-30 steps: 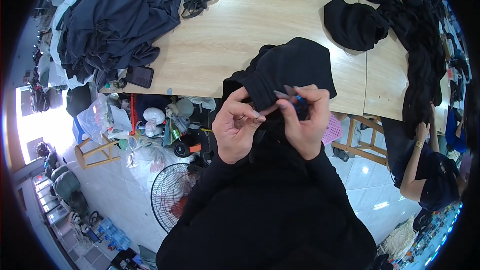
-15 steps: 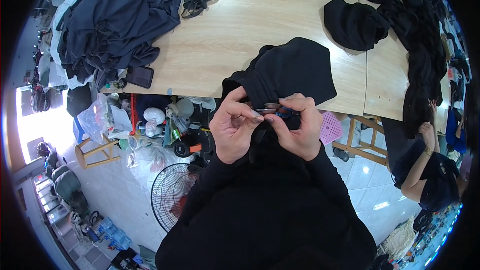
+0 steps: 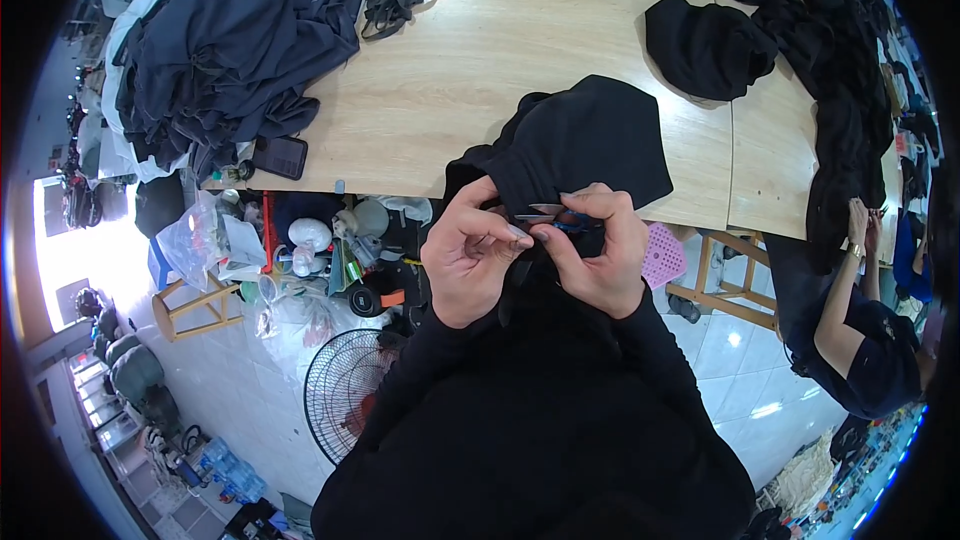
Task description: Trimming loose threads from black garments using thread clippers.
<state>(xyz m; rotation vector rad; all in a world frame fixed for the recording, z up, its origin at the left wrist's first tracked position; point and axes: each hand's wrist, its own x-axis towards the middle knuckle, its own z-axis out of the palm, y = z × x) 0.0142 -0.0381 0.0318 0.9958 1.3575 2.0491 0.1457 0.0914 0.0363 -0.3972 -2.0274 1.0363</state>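
Cloth point(image 3: 605, 130): blk; on table point(image 3: 430, 110) at nr edge, end overhanging
L hand point(image 3: 465, 260): pinched on cloth's end
R hand point(image 3: 605, 250): clamped on snips point(image 3: 572, 224); blades point(image 3: 545, 208) at cloth, just beside L hand
Lft: phone point(image 3: 280, 156) by navy pile point(image 3: 240, 40)
Rt: blk bundle point(image 3: 705, 48)

Black garment piece point(image 3: 605, 135): folded, overhanging table point(image 3: 450, 90) edge. Thread snips point(image 3: 547, 208): bluish handle, metal blades slightly parted beside fabric.

- Plain black long-sleeved top point(image 3: 540, 420), matte across the torso
- Snug black left sleeve point(image 3: 415, 380), reaching the wrist
- Matching right sleeve point(image 3: 668, 365), finely creased along its outer edge
- Bare left hand point(image 3: 465, 270) and right hand point(image 3: 606, 260)
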